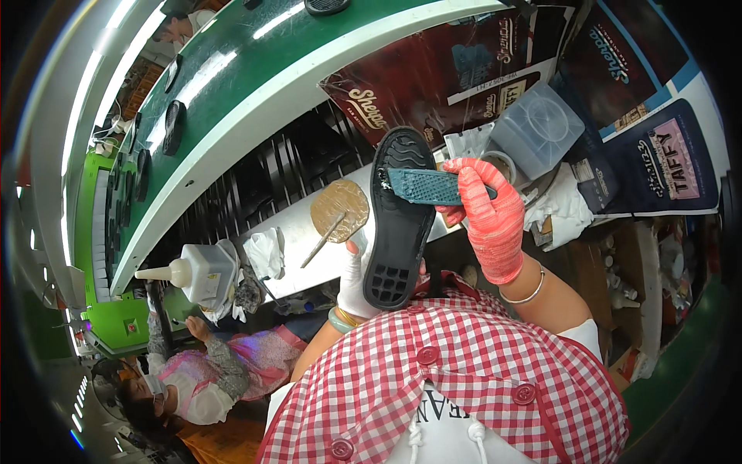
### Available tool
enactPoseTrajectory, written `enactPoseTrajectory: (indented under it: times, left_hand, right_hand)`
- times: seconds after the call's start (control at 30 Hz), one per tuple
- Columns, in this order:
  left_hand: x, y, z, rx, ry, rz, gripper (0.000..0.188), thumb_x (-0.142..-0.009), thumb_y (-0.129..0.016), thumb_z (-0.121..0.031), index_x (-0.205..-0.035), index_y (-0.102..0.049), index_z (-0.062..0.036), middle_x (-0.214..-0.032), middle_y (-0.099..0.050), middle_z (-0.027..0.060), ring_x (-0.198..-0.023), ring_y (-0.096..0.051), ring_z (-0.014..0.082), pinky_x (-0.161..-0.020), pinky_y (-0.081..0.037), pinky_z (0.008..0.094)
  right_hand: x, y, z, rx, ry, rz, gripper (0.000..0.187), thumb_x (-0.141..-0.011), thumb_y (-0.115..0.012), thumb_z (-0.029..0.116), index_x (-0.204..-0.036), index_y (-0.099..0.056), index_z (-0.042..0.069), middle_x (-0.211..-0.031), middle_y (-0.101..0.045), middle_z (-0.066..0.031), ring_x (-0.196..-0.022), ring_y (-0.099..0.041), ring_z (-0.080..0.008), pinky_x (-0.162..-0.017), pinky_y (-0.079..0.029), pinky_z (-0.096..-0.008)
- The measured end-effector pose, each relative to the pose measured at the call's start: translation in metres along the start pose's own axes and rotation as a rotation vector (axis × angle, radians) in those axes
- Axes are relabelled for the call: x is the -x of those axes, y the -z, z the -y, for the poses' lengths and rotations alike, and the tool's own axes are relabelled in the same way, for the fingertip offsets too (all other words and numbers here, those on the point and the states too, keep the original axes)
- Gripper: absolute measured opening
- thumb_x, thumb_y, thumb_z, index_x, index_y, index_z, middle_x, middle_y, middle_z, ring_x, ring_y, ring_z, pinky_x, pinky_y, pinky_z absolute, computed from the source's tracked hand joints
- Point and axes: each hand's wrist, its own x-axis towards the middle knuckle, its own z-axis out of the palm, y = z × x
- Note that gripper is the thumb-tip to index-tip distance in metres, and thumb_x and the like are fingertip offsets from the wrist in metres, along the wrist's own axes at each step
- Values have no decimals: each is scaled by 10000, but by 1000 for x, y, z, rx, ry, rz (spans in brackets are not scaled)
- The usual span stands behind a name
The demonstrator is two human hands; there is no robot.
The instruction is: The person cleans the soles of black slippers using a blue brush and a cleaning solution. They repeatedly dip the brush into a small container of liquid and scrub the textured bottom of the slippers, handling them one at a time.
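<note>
Head view: a black rubber shoe sole with wavy ribs at one end and a square grid at the other is held up in front of a red-and-white checked cotton apron, its gridded end close to the cloth. The left hand, in a white glove, grips its lower part; the thumb lies along the near edge, while most of the other fingers are hidden behind, so how tightly they press cannot be told. The right hand, in a coral-red striped knit glove, has thumb and fingers pinching a flat teal bar with a dimpled face, whose far end meets the ribbed part beside a small whitish patch. With the sole apparently backed only by the left hand, uneven pressure could tip it, and the bar might skid off the ribs. A sideways slip leftward could knock the brown round paddle with a stick handle, lying on the white bench just beside.
</note>
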Motion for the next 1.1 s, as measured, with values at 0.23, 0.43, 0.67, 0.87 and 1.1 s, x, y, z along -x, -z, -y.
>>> enactPoseTrajectory:
  times: [0.23,0.43,0.67,0.87,1.1]
  left_hand:
    - [2,9,0,9,61,56,1000,-730,-371,-795,-1393,-268,-53,-1240,-480,156,-1060,-550,261,-914,-471,372]
    - [0,6,-3,-57,73,14,1025,-720,-331,-818,-1394,-270,-48,-1236,-489,151,-1046,-562,248,-905,-476,362]
    - [-8,6,-8,-139,43,-19,1043,-703,-286,-845,-1367,-318,-41,-1173,-533,156,-982,-593,244,-818,-514,337]
    - [-18,-4,-8,-71,-10,-149,1017,-716,-265,-842,-1346,-350,-48,-1147,-547,154,-944,-600,241,-752,-528,340]
    - [-29,-17,-8,-67,-121,-257,886,-817,-210,-761,-1353,-354,-70,-1182,-543,124,-982,-583,242,-785,-506,383]
  right_hand:
    - [-3,0,4,18,-45,37,226,-931,-517,185,-1028,-608,3,-919,-644,-53,-663,-639,-111,-510,-463,-187]
    - [-5,4,7,85,-16,87,211,-924,-528,176,-989,-627,1,-822,-640,-42,-620,-627,-97,-495,-451,-189]
    - [-5,4,14,177,-47,114,207,-922,-530,174,-978,-630,2,-783,-636,-40,-599,-613,-88,-494,-448,-193]
    - [0,-1,11,182,-102,111,212,-923,-524,176,-978,-625,-3,-796,-635,-47,-613,-607,-87,-511,-458,-201]
    - [7,-4,3,178,-70,123,251,-937,-499,225,-1005,-612,11,-777,-634,-47,-611,-602,-78,-514,-444,-176]
